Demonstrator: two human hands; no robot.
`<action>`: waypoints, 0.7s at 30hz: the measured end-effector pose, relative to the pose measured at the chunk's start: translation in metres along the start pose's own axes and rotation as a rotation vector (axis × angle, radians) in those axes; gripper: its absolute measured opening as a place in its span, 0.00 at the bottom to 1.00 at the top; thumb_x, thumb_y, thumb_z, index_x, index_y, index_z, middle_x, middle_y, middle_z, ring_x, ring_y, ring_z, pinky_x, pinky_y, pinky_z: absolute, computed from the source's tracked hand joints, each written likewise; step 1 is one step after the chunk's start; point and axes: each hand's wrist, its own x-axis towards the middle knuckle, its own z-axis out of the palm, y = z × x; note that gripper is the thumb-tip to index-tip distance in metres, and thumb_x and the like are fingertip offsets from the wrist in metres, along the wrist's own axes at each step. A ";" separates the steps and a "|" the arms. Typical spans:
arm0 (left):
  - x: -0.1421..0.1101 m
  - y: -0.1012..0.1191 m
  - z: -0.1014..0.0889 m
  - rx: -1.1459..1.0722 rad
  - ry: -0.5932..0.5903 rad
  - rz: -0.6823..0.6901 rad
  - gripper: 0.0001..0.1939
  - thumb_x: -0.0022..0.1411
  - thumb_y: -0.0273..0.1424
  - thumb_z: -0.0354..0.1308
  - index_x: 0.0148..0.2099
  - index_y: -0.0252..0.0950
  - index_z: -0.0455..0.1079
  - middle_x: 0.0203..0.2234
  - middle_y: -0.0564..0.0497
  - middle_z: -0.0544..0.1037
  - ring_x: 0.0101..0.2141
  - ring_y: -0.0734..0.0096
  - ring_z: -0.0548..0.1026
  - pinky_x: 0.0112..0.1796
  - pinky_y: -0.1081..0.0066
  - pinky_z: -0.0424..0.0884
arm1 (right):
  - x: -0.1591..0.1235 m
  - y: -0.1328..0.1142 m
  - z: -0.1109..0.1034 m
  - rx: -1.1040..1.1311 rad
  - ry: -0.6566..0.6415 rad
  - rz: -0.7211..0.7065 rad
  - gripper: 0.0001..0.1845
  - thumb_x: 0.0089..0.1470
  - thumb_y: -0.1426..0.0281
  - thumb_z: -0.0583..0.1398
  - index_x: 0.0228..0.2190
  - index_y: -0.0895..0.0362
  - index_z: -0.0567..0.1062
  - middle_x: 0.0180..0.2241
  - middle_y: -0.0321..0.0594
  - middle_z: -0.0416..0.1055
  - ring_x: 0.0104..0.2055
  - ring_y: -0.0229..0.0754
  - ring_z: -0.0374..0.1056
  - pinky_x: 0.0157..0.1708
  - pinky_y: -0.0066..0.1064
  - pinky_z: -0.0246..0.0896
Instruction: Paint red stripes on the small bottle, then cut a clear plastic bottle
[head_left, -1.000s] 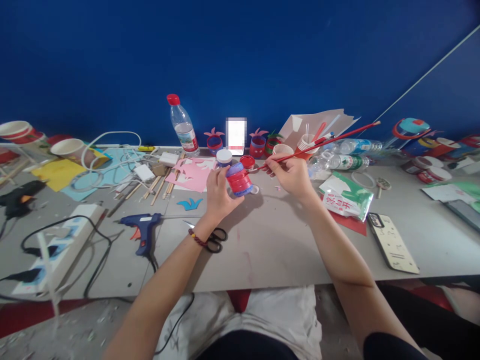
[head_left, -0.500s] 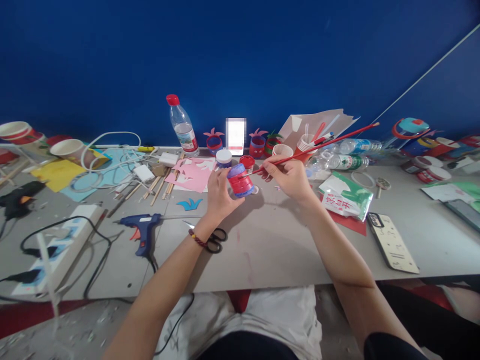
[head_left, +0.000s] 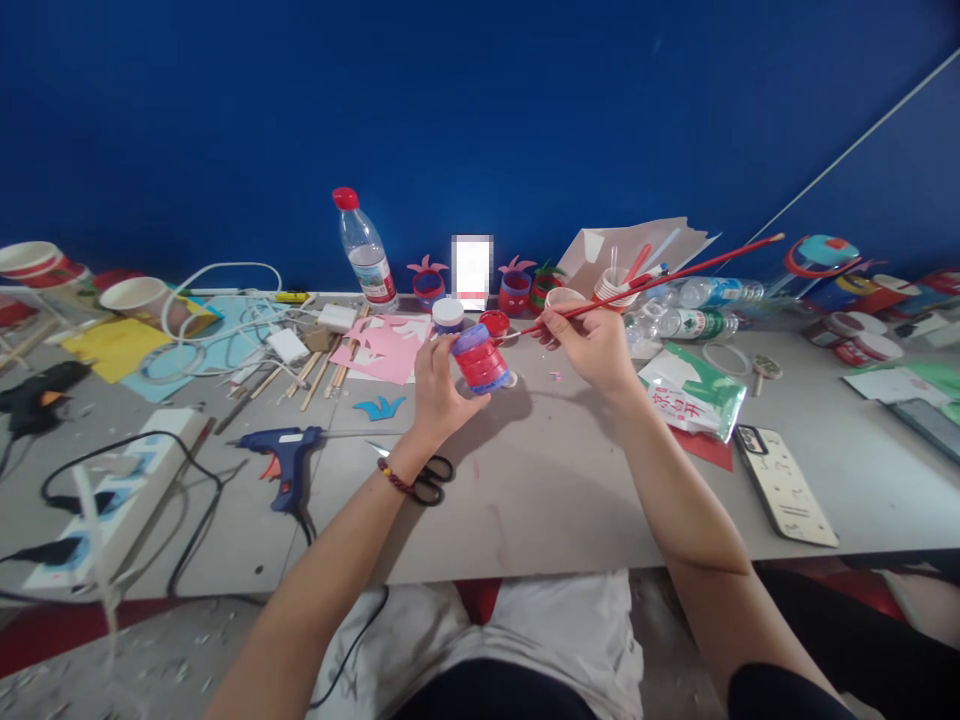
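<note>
My left hand is closed around a small cup-like piece, tilted, with a red painted band between purple-blue edges. Between the fingers of my right hand is a long red paintbrush, its handle pointing up to the right. The brush tip sits just right of the painted piece, near an open jar of red paint. A white-lidded paint jar stands behind my left hand. Blue paper leaves lie to the left.
Scissors rest under my left wrist. A blue glue gun and a power strip with cables lie left. A bottle and small decorated cups stand along the wall. At right are plastic bottles and a phone.
The brush tip touched the red band half a second ago; now it is drawn back to the right, off the piece. My left hand has barely moved.
</note>
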 end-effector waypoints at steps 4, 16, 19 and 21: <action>0.000 0.000 0.000 -0.007 0.001 -0.001 0.50 0.38 0.31 0.73 0.62 0.41 0.52 0.55 0.40 0.68 0.56 0.46 0.67 0.59 0.45 0.64 | 0.001 0.000 -0.004 0.009 0.019 0.004 0.20 0.52 0.50 0.66 0.29 0.56 0.78 0.26 0.40 0.77 0.27 0.40 0.74 0.28 0.35 0.75; 0.000 0.001 0.000 0.010 -0.014 0.076 0.51 0.39 0.31 0.73 0.64 0.42 0.51 0.55 0.40 0.68 0.56 0.46 0.69 0.58 0.44 0.65 | -0.007 -0.004 0.010 0.137 -0.124 0.063 0.23 0.52 0.49 0.66 0.30 0.58 0.79 0.26 0.42 0.79 0.27 0.40 0.75 0.29 0.34 0.75; 0.000 -0.001 0.001 0.020 -0.005 0.098 0.53 0.39 0.31 0.73 0.64 0.41 0.50 0.56 0.40 0.68 0.57 0.46 0.68 0.60 0.44 0.63 | -0.006 -0.005 0.010 0.118 -0.097 0.060 0.24 0.51 0.48 0.66 0.30 0.58 0.79 0.26 0.43 0.79 0.26 0.41 0.75 0.28 0.35 0.75; -0.001 -0.002 0.001 0.015 0.019 0.108 0.53 0.39 0.31 0.73 0.64 0.42 0.50 0.56 0.40 0.68 0.57 0.46 0.68 0.60 0.44 0.63 | -0.003 -0.004 0.008 0.115 -0.078 0.059 0.24 0.51 0.48 0.66 0.29 0.58 0.78 0.25 0.42 0.78 0.26 0.41 0.75 0.27 0.34 0.75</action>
